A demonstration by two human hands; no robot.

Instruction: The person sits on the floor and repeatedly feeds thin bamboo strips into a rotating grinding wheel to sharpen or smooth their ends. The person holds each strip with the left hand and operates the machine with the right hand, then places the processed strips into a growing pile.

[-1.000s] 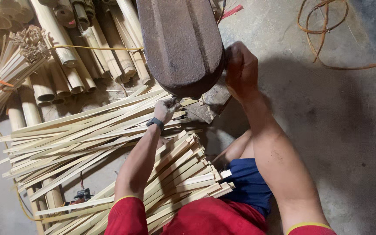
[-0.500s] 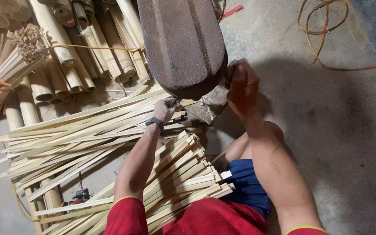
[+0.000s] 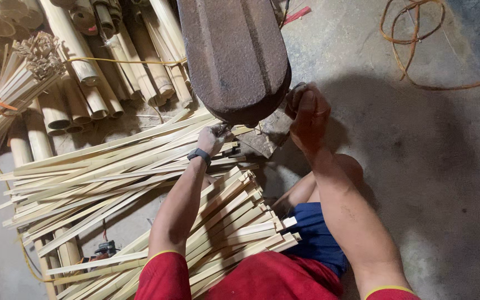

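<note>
A broad, rusty brown metal blade (image 3: 234, 55) fills the top middle, close to the camera. My right hand (image 3: 308, 116) is closed around a dark handle at the blade's lower right edge. My left hand (image 3: 213, 139), pale with dust and with a dark band on its wrist, sits just under the blade's tip, fingers closed on the end of a bamboo strip (image 3: 140, 161). That strip lies among a loose pile of long split strips (image 3: 84, 183) spreading to the left. A stacked bundle of shorter strips (image 3: 234, 222) rests across my lap.
Round bamboo culms (image 3: 79, 72) lie at the upper left, beside a tied bundle of thin sticks (image 3: 18, 94). A loop of orange cord (image 3: 412, 44) lies on the grey concrete floor (image 3: 445, 183) at the upper right. My bent knee (image 3: 351, 166) shows below the right hand.
My right hand has dropped a little with the handle, and the blade's tip sits slightly lower. The left hand has stayed in place on the strip.
</note>
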